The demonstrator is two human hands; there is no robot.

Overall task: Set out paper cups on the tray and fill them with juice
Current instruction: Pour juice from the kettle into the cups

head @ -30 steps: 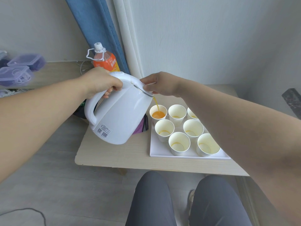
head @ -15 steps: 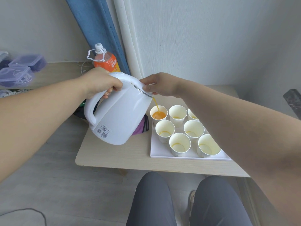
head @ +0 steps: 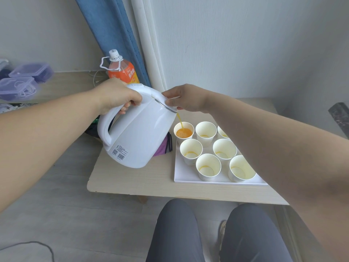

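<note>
Pouring step, well under way by our reading; the white kettle (head: 139, 133) is off the table (head: 132, 178), held tilted above its left part, just beside the tray (head: 184, 173)

Left hand (head: 117, 95) is wrapped around the top of the kettle's handle and carries the weight; a high grip there lets the wrist set the tilt, we judge

Right hand (head: 186, 98) sits against the lid end by the spout, thumb on the lid; probably there to keep the lid down and steady the pour; its fingers are hidden behind the rim, so we cannot tell whether it grips or only presses

Kettle's long axis, base to lid, runs from lower left up to upper right; the base swings toward us, barcode label showing; the spout points right and down

A thin stream of juice (head: 180, 120) falls from the spout into the back-left cup (head: 183, 132), which stands upright on the tray, orange and frothy about halfway up

We count six other cups (head: 208, 166) on the tray, upright and close-set, mouths up, each with only a faint orange trace at the bottom; the back-right one is partly behind the right arm

Tray lies flat on the table's right part, its long side toward us

Juice bottle (head: 122, 72) stands behind the left hand, capped; clear boxes (head: 18, 87) lie far left

Most of the filling remains, we judge; the close cups leave little room for a wandering stream
</note>
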